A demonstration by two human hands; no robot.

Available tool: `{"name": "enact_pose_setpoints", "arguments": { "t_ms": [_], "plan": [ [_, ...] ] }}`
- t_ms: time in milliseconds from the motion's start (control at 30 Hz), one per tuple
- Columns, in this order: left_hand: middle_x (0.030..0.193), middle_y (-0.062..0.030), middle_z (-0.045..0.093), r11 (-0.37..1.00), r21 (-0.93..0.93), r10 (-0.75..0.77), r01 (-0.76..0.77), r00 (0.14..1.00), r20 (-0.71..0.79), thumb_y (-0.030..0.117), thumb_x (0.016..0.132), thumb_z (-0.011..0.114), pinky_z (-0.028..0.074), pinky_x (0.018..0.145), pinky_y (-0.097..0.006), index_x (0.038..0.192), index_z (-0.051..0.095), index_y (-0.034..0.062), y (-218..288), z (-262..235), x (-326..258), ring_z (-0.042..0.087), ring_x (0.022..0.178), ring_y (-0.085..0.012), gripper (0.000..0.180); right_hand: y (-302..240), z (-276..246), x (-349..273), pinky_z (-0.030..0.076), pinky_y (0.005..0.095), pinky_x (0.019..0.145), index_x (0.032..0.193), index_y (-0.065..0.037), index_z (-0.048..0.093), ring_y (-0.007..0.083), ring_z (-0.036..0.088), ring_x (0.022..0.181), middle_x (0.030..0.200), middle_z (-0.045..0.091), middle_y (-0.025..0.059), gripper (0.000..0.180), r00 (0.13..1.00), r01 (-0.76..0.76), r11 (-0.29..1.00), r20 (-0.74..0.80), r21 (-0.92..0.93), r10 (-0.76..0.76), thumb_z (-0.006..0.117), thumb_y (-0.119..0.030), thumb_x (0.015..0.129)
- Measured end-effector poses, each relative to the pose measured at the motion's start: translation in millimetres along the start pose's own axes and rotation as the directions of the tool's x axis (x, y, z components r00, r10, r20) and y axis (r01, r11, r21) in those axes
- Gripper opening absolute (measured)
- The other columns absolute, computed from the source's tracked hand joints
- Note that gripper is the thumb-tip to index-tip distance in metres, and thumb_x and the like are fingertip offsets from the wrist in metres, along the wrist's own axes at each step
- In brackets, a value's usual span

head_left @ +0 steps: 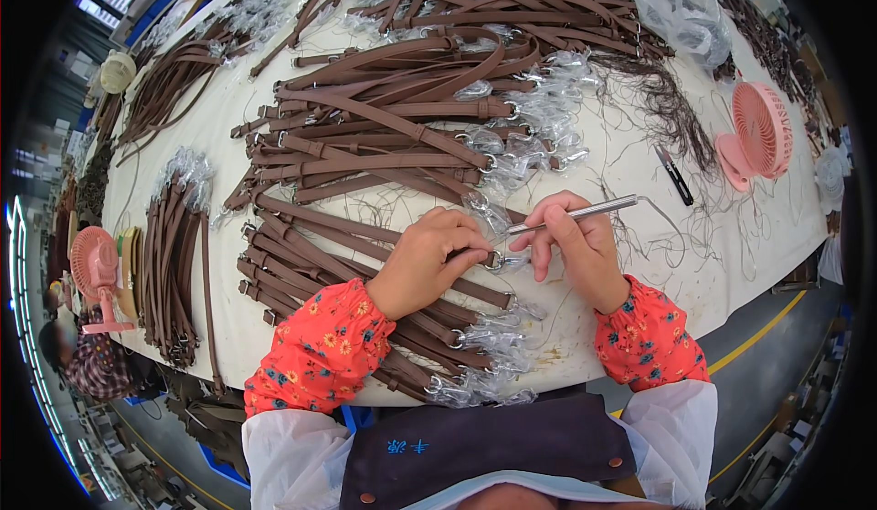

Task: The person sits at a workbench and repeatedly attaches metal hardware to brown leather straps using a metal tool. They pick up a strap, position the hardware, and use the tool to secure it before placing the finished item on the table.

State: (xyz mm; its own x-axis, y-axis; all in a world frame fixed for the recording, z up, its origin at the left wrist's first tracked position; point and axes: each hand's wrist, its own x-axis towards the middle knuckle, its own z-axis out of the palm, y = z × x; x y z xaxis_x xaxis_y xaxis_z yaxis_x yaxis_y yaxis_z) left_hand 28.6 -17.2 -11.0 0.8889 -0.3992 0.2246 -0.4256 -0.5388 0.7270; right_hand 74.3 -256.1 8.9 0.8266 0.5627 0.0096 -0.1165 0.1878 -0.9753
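Note:
My left hand (429,259) pinches the end of a brown strap (494,260), right by its metal ring and a clasp in clear plastic. In my right hand (582,247) is a slim silver pen-like tool (598,209), gripped between thumb and fingers. Its tip points left, close to the strap's end; whether it touches cannot be made out. A thin bent wire or cord curves away from the tool's back end. Under my left forearm lies a row of brown straps (301,245), their plastic-wrapped clasps (498,350) toward the right.
Beyond my hands a large heap of brown straps (393,112) covers the white tabletop (676,272). Black-handled thread snips (674,177) and a pink fan (758,135) are at right, near loose dark threads (653,99). Another strap bundle (171,263) and pink fan (95,268) are at left.

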Motion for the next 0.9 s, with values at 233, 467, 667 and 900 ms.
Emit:
{"name": "enact_pose_setpoints", "arguments": {
  "t_ms": [233,467,667,900],
  "plan": [
    [0.09,-0.0131,0.061,1.0,0.027,0.002,-0.001,0.999,-0.037,0.005,0.088,0.066,0.047,0.078,-0.043,0.094,0.059,0.002,10,3,5,0.059,0.09,-0.0348,0.009,4,-1,-2,0.056,0.0318,0.083,0.102,0.001,0.06,0.0095,0.062,0.064,0.06,0.06,0.0029,0.031,0.981,-0.136,0.991,0.139,0.001,0.134,0.046,-0.027,0.108],
    [0.095,-0.0103,0.06,0.972,-0.174,-0.16,0.158,0.987,0.004,0.007,0.098,0.057,0.048,0.081,-0.034,0.102,0.058,0.0007,0,0,0,0.058,0.088,-0.0233,0.007,5,5,-1,0.054,0.0298,0.083,0.103,0.002,0.06,0.0076,0.061,0.064,0.061,0.061,0.0017,0.028,0.981,-0.098,0.984,0.149,-0.152,0.121,0.047,-0.023,0.107],
    [0.097,-0.0099,0.06,0.963,-0.209,-0.169,0.172,0.985,0.035,0.007,0.1,0.055,0.048,0.081,-0.032,0.104,0.058,-0.0007,1,-3,1,0.058,0.089,-0.0198,0.009,7,6,0,0.053,0.0298,0.083,0.104,0.001,0.06,0.0073,0.061,0.064,0.061,0.061,0.0008,0.027,0.98,-0.089,0.983,0.162,-0.162,0.115,0.047,-0.023,0.107],
    [0.098,-0.0099,0.06,0.96,-0.216,-0.171,0.176,0.984,0.041,0.008,0.1,0.055,0.048,0.083,-0.033,0.103,0.058,-0.001,1,-3,1,0.058,0.09,-0.0201,0.01,8,7,0,0.051,0.0281,0.08,0.106,0.0,0.06,0.0074,0.06,0.062,0.061,0.061,0.0002,0.027,0.979,-0.081,0.983,0.169,-0.166,0.109,0.047,-0.023,0.107]
  ]
}}
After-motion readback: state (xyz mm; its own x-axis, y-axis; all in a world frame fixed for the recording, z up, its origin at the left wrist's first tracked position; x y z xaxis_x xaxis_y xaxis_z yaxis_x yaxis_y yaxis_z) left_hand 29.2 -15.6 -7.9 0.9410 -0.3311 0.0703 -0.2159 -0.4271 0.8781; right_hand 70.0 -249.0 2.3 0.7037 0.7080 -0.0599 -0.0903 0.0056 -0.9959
